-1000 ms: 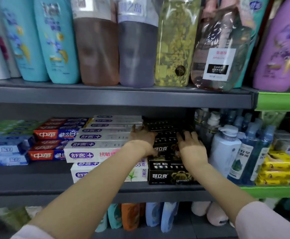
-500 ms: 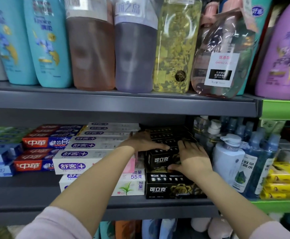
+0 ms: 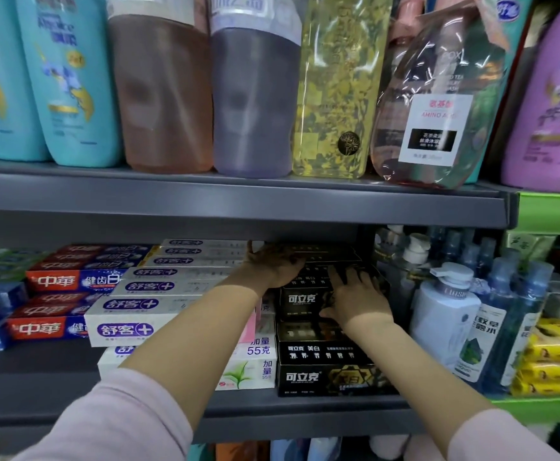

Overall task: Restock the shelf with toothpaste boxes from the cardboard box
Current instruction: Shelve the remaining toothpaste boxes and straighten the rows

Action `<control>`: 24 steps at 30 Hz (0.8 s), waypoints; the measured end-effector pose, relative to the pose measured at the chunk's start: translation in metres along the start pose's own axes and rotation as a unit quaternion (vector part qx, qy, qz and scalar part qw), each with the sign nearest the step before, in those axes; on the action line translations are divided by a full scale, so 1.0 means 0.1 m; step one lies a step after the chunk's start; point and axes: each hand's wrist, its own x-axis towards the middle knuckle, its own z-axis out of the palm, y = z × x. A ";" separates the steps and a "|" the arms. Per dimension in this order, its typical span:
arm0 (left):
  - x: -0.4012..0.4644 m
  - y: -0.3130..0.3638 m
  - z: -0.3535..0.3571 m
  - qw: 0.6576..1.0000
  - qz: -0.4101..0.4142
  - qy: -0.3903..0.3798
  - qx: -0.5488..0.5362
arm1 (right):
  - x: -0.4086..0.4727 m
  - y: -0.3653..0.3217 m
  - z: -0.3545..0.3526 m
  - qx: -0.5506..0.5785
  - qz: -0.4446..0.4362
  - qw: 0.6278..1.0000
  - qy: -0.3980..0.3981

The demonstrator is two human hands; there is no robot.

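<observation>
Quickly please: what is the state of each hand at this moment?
Left hand: open, fingers lying flat on the stack of black toothpaste boxes.
Right hand: open, spread fingers pressing the upper black box.

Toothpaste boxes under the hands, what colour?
Black with white lettering and gold accents. The black toothpaste boxes show best in the head view, stacked on the grey shelf.

The left hand [image 3: 273, 266] hides the rear black toothpaste boxes [image 3: 318, 257]; its fingertips are lost in shadow, the upper bottles [image 3: 162, 94] cropped and blurred
</observation>
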 end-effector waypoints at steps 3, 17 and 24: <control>-0.04 -0.02 0.03 0.999 0.016 0.015 -0.041 | 0.06 0.02 0.00 0.004 -0.012 1.000 0.003; 0.00 -0.11 -0.04 0.992 0.060 -0.076 -0.079 | 0.12 -0.07 -0.10 -0.057 0.035 0.997 -0.027; -0.03 -0.04 0.03 0.980 0.108 -0.064 -0.156 | 0.12 -0.11 -0.15 -0.047 0.055 0.996 -0.051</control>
